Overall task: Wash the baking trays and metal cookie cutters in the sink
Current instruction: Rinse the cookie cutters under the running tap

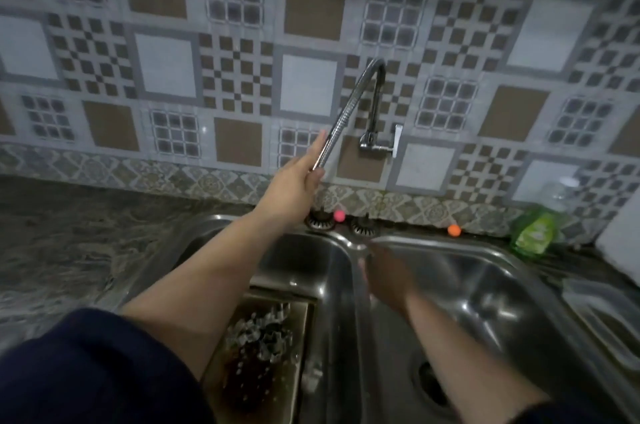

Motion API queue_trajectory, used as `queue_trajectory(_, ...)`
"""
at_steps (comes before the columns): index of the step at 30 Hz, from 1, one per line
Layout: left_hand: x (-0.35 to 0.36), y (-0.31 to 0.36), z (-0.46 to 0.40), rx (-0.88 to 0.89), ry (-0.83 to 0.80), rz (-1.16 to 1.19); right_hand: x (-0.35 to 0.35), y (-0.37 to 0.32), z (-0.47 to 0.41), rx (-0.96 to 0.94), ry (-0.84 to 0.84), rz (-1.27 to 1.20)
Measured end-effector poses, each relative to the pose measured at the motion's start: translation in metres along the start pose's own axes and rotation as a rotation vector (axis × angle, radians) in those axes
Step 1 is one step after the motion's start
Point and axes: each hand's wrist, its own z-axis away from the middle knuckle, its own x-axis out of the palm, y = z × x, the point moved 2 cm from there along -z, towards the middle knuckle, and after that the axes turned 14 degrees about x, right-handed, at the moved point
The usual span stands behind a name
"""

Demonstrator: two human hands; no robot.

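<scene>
A double-bowl stainless steel sink [349, 271] set in a dark stone table [69, 233], seen from above against a patterned tiled wall [166, 63]. The left hand [294, 181] reaches far and up to the wall-mounted flexible faucet [349, 105], its fingers [317, 150] curled round the lower end of the hose. The right hand [388, 276] hangs over the divider between the 2 bowls, blurred; its fingers appear loosely extended and hold nothing that can be made out. In the left bowl, near the viewer, lies a dark baking tray [263, 354] carrying a heap of metal cookie cutters [259, 333]; individual shapes cannot be told. The right bowl shows its drain [433, 385] at the near side. On the far rim of the sink stand 2 strainer plugs [320, 221], with a pink ball [339, 215] between them and an orange ball [454, 230] further right. A green dish-soap bottle [533, 233] lies at the far right on the table, beside a clear jar [561, 195]. A dark sleeve [86, 371] covers the left upper arm.
</scene>
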Motion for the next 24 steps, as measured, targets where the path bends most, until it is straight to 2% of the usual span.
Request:
queue_trajectory(4, 0.006, -0.009, -0.006, -0.064, -0.014, -0.072, -0.082, -0.031, -0.073, 0.023, 0.129, -0.335)
queue_trajectory(10, 0.020, -0.017, -0.002, -0.011, 0.069, -0.133, -0.136, -0.054, -0.168, 0.100, 0.117, -0.765)
queue_trajectory(14, 0.030, -0.023, -0.001, 0.002, 0.086, -0.156, -0.139, -0.066, -0.195, 0.076, 0.105, -0.796)
queue_trajectory(20, 0.031, -0.032, -0.007, -0.027, 0.072, -0.220, -0.139, -0.058, -0.202, 0.074, 0.315, -0.887)
queue_trajectory(24, 0.030, -0.031, -0.012, -0.012, 0.064, -0.289, -0.132, -0.043, -0.193, -0.058, 0.414, -0.730)
